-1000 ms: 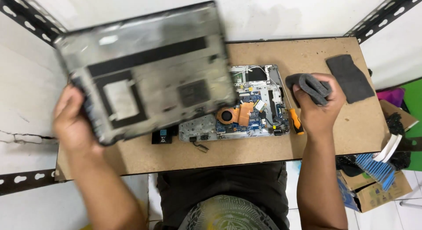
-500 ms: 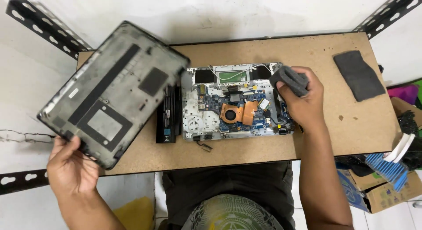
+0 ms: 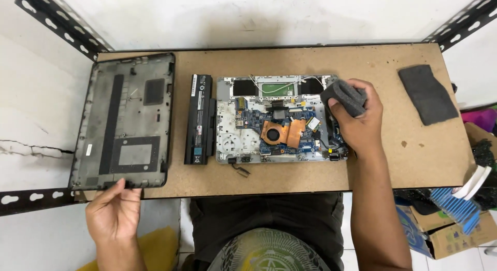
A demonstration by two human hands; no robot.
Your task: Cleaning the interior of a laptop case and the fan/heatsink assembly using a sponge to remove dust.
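An opened laptop base (image 3: 243,139) with a blue circuit board and a copper fan (image 3: 273,132) lies in the middle of the brown table (image 3: 310,172). My right hand (image 3: 360,123) rests on its right end and grips a dark grey foam pad (image 3: 342,96). A black battery (image 3: 200,119) lies just left of the laptop. The grey bottom cover (image 3: 124,120) lies flat at the table's left edge. My left hand (image 3: 115,214) is below the cover's near edge, fingers touching it, holding nothing.
A second grey foam pad (image 3: 427,94) lies at the table's far right. A small dark loose part (image 3: 240,170) sits in front of the laptop. Black slotted metal rails (image 3: 57,25) frame the table corners. Cardboard boxes with blue parts (image 3: 455,219) stand on the floor at the right.
My left hand carried the bottom cover off the laptop to the left and laid it flat on the table's left edge, then let go. The right hand moved the foam pad slightly on the laptop's right end.
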